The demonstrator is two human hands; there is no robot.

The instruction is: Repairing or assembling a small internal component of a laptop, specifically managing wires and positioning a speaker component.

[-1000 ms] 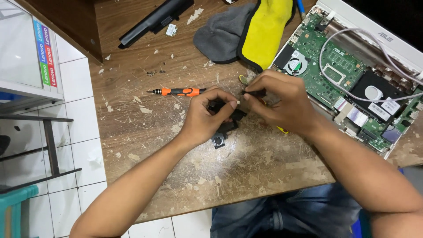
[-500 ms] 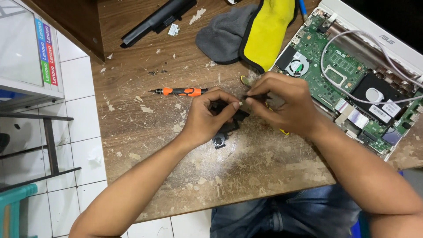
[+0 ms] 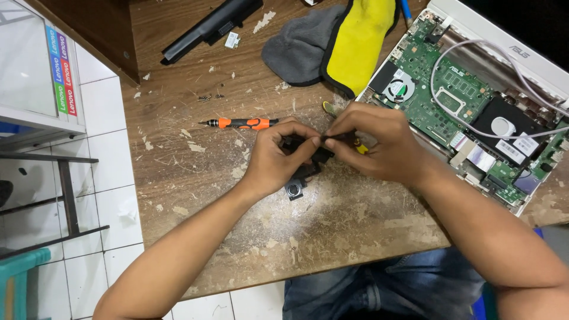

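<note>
White tiled floor [image 3: 112, 195] down the left side, and a beat-up wooden table [image 3: 332, 237] fills most of the view, its top scratched and flaking with pale chips all over. At the top left of the table there's a dark wooden block or box [image 3: 95, 26], and a white cabinet with a glass pane [image 3: 29, 65] stands off to the left with a black metal frame under it.

Biggest thing on the table is one opened laptop [image 3: 474, 112] at the right, white casing, green board showing, one round fan and a white cable looped across it. Next, one cloth bundle [image 3: 332, 41] at top middle, grey on one side and yellow on the other. One long black battery pack [image 3: 210, 26] lies up top left of that. One screwdriver [image 3: 237, 123] with an orange and black grip lies just left of the hands.

Both hands meet at table centre over one small black plastic part [image 3: 305, 172], which sits on the table just left of the laptop. Left hand [image 3: 275, 163] curls over it, fingers pressed down on the top. Right hand [image 3: 379, 142] has thumb and forefinger pinching a thin dark tool with a yellow end, tip at the part.

A few tiny screws [image 3: 210, 96] lie above the screwdriver; can't count them exactly. Jeans show at the bottom edge.
</note>
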